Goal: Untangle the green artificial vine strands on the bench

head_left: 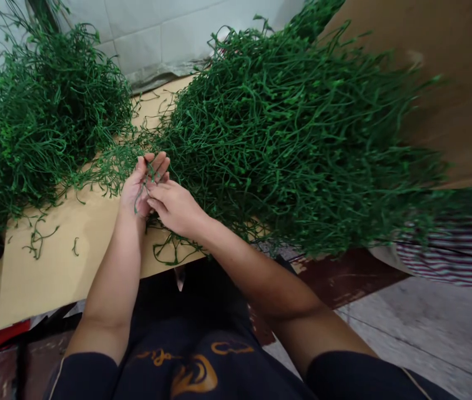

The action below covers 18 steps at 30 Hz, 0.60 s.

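Note:
My left hand [136,186] is turned palm up, its fingers curved around a thin green plant stem [151,171] with small forked tips. The stem looks like part of an artificial plant, though I cannot be sure. My right hand [175,208] meets the left palm from the right, thumb and fingers pressed together by the stem's lower part. What lies between those fingertips is mostly hidden. Just right of both hands rises a large heap of similar green stems [286,133]. A smaller tangle of loose stems [119,161] lies right behind the left hand.
Another tall green bunch [53,105] stands at the left. Light brown board [65,239] covers the tabletop, with stray stems on it. White tiles [136,39] back the table. A large cardboard sheet [456,100] stands at the right, above striped cloth [452,250].

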{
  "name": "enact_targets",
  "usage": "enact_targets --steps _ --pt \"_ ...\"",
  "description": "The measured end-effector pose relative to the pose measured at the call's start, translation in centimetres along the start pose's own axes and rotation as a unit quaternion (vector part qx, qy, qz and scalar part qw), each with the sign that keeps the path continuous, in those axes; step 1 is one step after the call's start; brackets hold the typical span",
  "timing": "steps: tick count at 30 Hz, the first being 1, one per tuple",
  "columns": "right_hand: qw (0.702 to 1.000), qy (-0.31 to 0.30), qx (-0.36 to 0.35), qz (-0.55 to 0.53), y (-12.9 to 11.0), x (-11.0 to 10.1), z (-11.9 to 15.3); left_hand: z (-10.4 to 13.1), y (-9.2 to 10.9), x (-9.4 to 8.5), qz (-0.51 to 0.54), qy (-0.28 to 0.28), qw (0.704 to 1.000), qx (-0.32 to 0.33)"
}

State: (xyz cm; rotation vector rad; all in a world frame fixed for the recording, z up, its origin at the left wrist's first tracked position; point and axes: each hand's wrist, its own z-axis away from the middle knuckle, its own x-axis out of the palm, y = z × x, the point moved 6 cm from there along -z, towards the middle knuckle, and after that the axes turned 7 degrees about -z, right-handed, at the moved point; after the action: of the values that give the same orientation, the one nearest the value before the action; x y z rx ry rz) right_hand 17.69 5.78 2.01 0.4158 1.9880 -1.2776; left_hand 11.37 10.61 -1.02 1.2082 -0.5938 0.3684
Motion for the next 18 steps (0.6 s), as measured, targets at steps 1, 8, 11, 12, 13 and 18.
enact_targets --steps 1,8,11,12,13,18 --pt "1.000 0.002 -0.006 -0.016 -0.2 0.0 0.2 0.0 0.0 -0.2 0.001 0.008 1.000 -0.001" --pt "0.988 -0.103 -0.096 -0.067 -4.0 -0.7 2.9 -0.1 0.6 -2.2 0.030 0.088 0.996 0.014" --pt "0.982 -0.119 -0.135 -0.052 -4.5 -2.0 4.3 0.1 1.3 -2.6 0.037 0.092 0.994 0.041" --pt "0.993 -0.058 -0.096 -0.020 -3.5 -3.1 4.3 0.2 1.3 -2.3 0.032 0.076 0.996 0.041" --pt "0.999 0.026 -0.043 0.020 -2.2 -4.6 4.3 0.3 1.3 -1.9 0.025 0.054 0.998 0.033" --pt "0.947 0.280 0.089 0.127 1.5 -9.0 4.8 1.3 0.1 0.9 -0.017 -0.044 0.999 -0.024"
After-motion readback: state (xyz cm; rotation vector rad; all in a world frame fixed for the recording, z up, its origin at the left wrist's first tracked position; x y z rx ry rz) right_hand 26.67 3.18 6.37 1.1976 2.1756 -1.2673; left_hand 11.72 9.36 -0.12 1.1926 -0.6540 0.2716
